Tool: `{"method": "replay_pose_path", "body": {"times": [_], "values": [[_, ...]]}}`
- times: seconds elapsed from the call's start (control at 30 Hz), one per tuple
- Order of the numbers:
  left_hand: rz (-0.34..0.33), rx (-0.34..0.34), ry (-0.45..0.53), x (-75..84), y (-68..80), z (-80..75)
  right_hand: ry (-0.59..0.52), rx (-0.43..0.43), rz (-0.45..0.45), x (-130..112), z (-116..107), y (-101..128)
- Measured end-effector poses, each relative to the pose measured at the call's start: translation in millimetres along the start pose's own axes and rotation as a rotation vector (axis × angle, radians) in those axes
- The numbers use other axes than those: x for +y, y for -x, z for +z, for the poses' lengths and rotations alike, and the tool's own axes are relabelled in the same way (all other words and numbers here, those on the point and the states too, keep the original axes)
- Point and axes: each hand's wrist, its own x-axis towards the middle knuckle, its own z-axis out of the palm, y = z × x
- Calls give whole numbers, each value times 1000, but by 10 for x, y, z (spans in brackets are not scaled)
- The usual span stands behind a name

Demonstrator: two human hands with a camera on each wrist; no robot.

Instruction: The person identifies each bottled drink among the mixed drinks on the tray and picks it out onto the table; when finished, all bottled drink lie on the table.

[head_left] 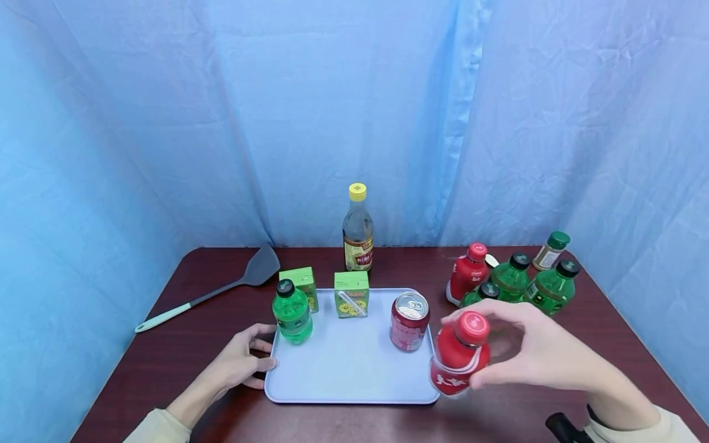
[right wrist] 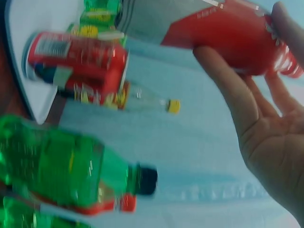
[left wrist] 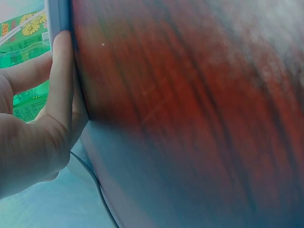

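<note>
My right hand (head_left: 532, 344) grips a red bottle (head_left: 460, 357) with a red cap, held up at the tray's right edge. In the right wrist view, the fingers and thumb wrap around the red bottle (right wrist: 232, 35), which has a grey lower part. My left hand (head_left: 244, 360) rests at the left edge of the pale tray (head_left: 354, 369), its fingertips touching the rim. The left wrist view shows the fingers (left wrist: 61, 80) laid along that rim. On the tray stand a green bottle (head_left: 293, 317), a red soda can (head_left: 410, 323) and two green drink cartons (head_left: 351, 295).
Behind the tray stands a yellow-capped glass bottle (head_left: 358, 240). A spatula (head_left: 221, 288) lies at the left. Back right are another red bottle (head_left: 468, 274), several green bottles (head_left: 509, 280) and a green-lidded jar (head_left: 550, 252). Blue curtains (head_left: 332, 111) surround the dark table (head_left: 221, 418).
</note>
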Motion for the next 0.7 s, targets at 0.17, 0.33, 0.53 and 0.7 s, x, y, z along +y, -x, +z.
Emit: {"method": "replay_pose_path", "body": {"times": [0.17,0.33,0.53,0.7], "values": [[-7,-3,-6,-12,-15,-2,19,-26,-16,-7,-215,164],[-9,1,-12,-12,-18,-1,40,-23,-35,21,-410,320],[-6,2,-13,-6,-8,4,133,77,20,109,-595,515],[-4,0,-10,-13,-14,3,246,170,96,196,-691,662]]}}
